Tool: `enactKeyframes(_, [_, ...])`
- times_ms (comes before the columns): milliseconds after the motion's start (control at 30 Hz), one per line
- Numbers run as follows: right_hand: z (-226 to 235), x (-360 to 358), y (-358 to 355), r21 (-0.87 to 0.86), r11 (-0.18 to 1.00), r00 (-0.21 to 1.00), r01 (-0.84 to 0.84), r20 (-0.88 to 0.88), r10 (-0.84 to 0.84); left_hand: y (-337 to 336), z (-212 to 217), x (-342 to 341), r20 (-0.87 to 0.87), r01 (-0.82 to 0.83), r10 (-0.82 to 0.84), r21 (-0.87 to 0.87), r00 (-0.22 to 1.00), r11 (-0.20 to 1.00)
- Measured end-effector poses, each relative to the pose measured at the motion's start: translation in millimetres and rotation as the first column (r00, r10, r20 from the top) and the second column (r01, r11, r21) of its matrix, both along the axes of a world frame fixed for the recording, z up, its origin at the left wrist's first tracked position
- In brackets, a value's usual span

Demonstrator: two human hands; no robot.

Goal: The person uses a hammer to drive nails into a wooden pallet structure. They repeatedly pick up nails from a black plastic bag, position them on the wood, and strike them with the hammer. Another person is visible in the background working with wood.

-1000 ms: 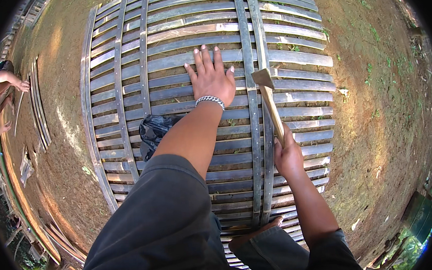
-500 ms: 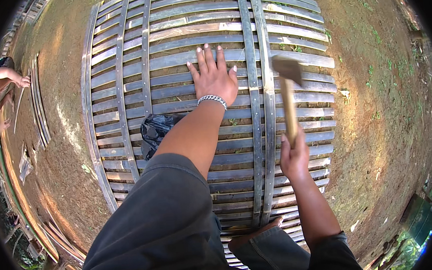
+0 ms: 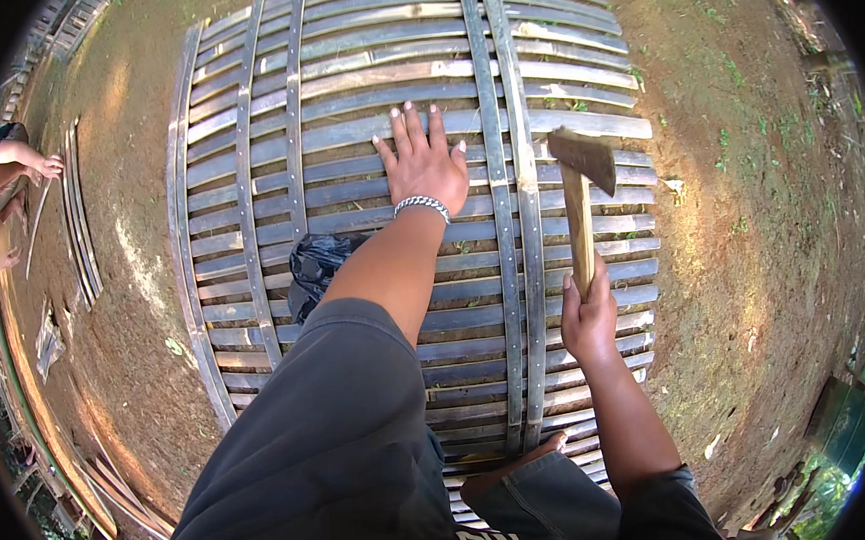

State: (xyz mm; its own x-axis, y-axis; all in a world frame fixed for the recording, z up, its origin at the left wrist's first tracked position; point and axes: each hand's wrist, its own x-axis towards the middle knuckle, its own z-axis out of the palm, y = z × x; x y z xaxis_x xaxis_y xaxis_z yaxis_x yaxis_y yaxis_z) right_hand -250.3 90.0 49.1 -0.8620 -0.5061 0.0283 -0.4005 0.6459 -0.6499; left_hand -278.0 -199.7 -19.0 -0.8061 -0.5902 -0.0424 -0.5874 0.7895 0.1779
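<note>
Head cam: right hand [image 3: 587, 321] wrapped round a wooden-handled hammer [image 3: 578, 195], right of centre, handle near vertical, head up. Left hand [image 3: 425, 165] flat, fingers spread, on the grey slatted bamboo panel [image 3: 246, 183].

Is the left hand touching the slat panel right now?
Touching. The head view shows the left hand pressed flat, fingers spread, on the slat panel.

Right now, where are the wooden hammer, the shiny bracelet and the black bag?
wooden-handled hammer [image 3: 580, 230]: head view, on its handle.
silver beaded bracelet [image 3: 421, 204]: head view, on the left wrist.
black plastic bag [image 3: 314, 263]: head view, its crumpled middle.
</note>
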Motion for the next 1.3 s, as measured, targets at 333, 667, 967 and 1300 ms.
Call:
enactKeyframes(333, [84,35,183,0.385,0.922,0.961,-0.025,0.265,-0.084,82,115,114,-0.533,0.520,-0.164,0.635,0.830,0.572])
enactKeyframes(667, [88,121,237,0.435,0.851,0.748,0.294,0.450,-0.488,-11,102,227,-0.515,0.143,0.167,0.509,0.841,0.849])
enactKeyframes(967, [96,121,213,0.366,0.911,0.815,0.193,0.458,-0.356,15,72,208,-0.397,-0.119,0.775,0.851,0.492,0.512])
enactKeyframes(1300, [99,132,197,0.415,0.902,0.767,0.115,0.540,-0.347,29,81,214,0.180,0.037,0.913,0.978,0.366,-0.207])
